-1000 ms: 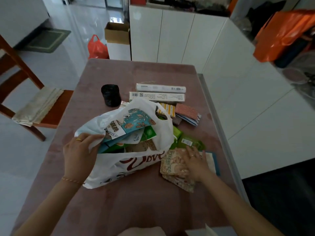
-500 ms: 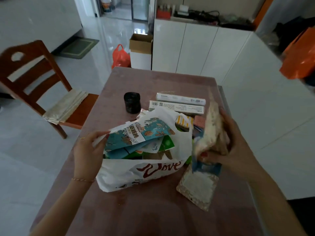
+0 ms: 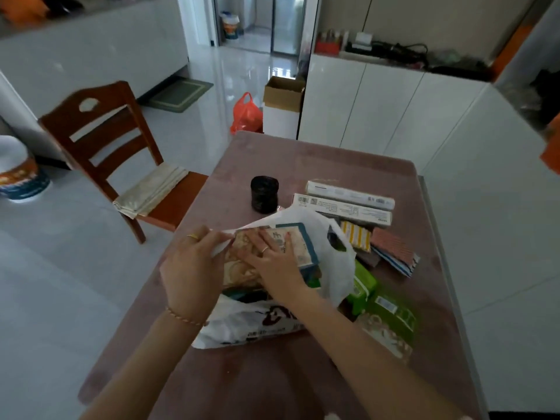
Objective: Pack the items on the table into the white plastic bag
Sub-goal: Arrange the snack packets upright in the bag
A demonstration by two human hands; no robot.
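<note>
— Since half a second earlier, the right hand [image 3: 274,262] had carried the beige snack packet [image 3: 242,268] from beside the white plastic bag [image 3: 336,268] into its mouth. How did the fingers sit?

— They lay spread fairly wide and flat on top of the packet, pressing it down among the packs already inside. A teal-edged pack [image 3: 300,244] showed just under the fingertips.

— And the left hand [image 3: 189,268]?

— It was closed on the bag's near-left rim, thumb and fingers pinched narrow on the plastic, holding the mouth up. The fingers touched the packet's left edge too.

— What remained on the table [image 3: 272,383]?

— A black jar [image 3: 264,194] stood behind the bag. Two long white boxes [image 3: 345,203] lay side by side to its right. Beside the bag's right edge lay a yellow-striped pack [image 3: 356,239] and a pink cloth [image 3: 394,248]. Nearer were two green packs [image 3: 391,310] and another beige packet [image 3: 385,334], touching each other.
</note>
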